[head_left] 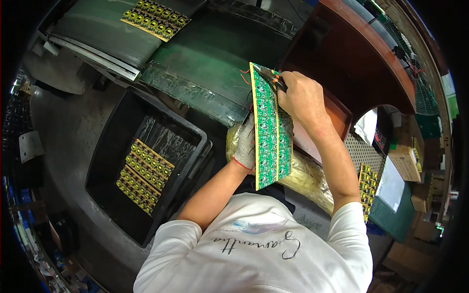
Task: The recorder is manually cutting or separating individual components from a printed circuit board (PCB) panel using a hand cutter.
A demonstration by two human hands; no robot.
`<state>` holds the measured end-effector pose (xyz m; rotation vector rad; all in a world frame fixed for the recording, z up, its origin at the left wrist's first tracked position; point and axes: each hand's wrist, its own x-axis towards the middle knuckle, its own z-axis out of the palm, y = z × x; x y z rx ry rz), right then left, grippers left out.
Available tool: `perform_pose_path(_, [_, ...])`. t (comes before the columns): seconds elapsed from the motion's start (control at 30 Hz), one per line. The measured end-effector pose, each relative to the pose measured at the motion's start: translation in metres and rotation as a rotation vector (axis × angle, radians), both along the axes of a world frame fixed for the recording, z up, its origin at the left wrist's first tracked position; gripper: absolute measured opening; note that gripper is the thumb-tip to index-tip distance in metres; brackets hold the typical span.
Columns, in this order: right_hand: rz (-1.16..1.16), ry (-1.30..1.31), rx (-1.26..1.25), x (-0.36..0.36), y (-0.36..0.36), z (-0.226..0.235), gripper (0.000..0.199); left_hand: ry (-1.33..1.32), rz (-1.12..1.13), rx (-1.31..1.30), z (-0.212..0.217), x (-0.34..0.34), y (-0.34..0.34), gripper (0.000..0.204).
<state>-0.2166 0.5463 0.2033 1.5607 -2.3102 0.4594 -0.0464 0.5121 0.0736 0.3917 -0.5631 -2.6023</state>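
A panel of green circuit boards (266, 132) stands tilted on edge in front of me, its soldered side showing. My left hand (245, 144), in a pale knitted glove with a red cuff edge, grips the panel from behind; its fingertips are mostly hidden. My bare right hand (304, 97) is closed round a pair of side cutters (279, 80) with orange and black handles. The jaws lie against the panel's upper end. Thin red wires (244, 77) stick out beside that end.
A green conveyor belt (200, 58) runs across the far side, carrying another panel (155, 19). To the left, a black bin (105, 161) holds panels. A red-brown wooden partition (351, 53) rises at right, near cardboard boxes (406, 161) and another panel (366, 188). Plastic-wrapped padding (308, 180) lies below the belt.
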Motion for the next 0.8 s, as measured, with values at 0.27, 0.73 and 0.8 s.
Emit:
perform_pose_path(0.27, [0.147, -0.108, -0.327, 0.003, 0.017, -0.007, 0.029, 0.687, -0.319, 0.445, 0.005, 0.006, -0.01, 0.063])
perform_pose_path(0.73, [-0.027, -0.185, -0.187, -0.019, 0.076, -0.091, 0.022, 0.078, 0.441, 0.086, -0.018, 0.214, -0.165, 0.071])
perform_pose_path(0.8, [-0.036, -0.202, -0.179, -0.017, 0.079, -0.099, 0.02, -0.35, 0.651, 0.221, -0.049, 0.236, -0.183, 0.07])
